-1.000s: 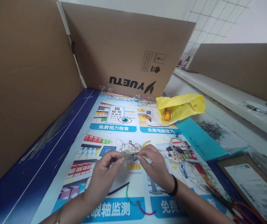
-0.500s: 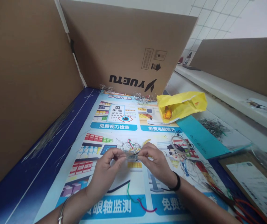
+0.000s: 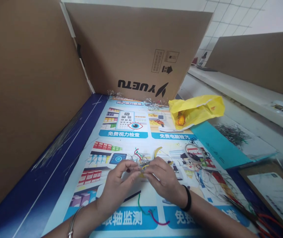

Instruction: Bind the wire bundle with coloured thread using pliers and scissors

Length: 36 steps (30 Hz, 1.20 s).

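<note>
My left hand (image 3: 120,181) and my right hand (image 3: 166,180) meet over the printed poster, fingertips almost touching. Both are closed in a pinch on a tangle of thin wire (image 3: 144,161); the exact strand at each fingertip is too small to make out. Red and green strands (image 3: 137,153) stick up from the tangle's far side. Just beyond my right hand lies a curved yellow piece (image 3: 158,151). A loose green and magenta cord (image 3: 153,216) rests on the poster, nearer to me than my hands.
A yellow bag (image 3: 200,110) lies open at the back right, near a silvery wire heap (image 3: 231,134). To the right are a wire coil (image 3: 194,152) and scissors (image 3: 245,211). Cardboard panels (image 3: 131,43) wall the back and left.
My hands have drawn closer together, and the fingertips now almost meet at the wire. The whole view has shifted slightly.
</note>
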Tool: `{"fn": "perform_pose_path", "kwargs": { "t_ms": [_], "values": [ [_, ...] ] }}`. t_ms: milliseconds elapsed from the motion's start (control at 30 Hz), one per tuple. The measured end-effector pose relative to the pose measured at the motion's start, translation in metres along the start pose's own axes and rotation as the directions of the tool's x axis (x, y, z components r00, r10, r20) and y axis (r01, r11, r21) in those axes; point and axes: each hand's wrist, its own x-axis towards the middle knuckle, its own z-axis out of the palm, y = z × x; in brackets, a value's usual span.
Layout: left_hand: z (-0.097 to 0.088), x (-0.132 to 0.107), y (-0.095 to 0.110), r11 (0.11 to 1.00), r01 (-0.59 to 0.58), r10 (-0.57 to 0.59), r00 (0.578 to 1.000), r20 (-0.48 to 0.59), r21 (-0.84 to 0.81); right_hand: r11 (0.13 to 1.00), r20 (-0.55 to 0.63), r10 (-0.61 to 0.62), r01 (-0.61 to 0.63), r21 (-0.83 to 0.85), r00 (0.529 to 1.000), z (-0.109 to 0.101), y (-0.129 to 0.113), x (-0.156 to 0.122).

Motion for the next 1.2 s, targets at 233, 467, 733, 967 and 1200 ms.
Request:
{"fn": "perform_pose_path", "kwargs": {
  "t_ms": [233, 467, 733, 967, 1200],
  "values": [
    [0.003, 0.0, 0.002, 0.998, 0.013, -0.012, 1.0, -0.023, 0.059, 1.0, 0.018, -0.023, 0.023, -0.002, 1.0, 0.002, -0.003, 0.001],
    [0.003, 0.002, 0.003, 0.997, 0.005, 0.0, 0.997, -0.075, 0.076, 0.998, -0.039, 0.057, -0.055, 0.042, 0.998, -0.014, 0.0, 0.004],
    [0.003, 0.001, 0.002, 0.997, 0.012, -0.007, 0.997, -0.076, 0.074, 0.939, 0.107, 0.263, -0.229, -0.255, 0.959, -0.035, -0.006, 0.013],
    [0.005, -0.001, -0.005, 0.995, -0.024, 0.033, 0.995, -0.093, 0.096, 0.93, 0.047, -0.008, 0.024, -0.367, 0.999, -0.043, -0.015, 0.012],
    [0.006, -0.003, 0.002, 0.989, -0.077, 0.084, 0.995, -0.054, 0.125, 0.921, 0.076, 0.023, 0.009, -0.39, 0.997, -0.027, -0.029, 0.009]
  ]
}}
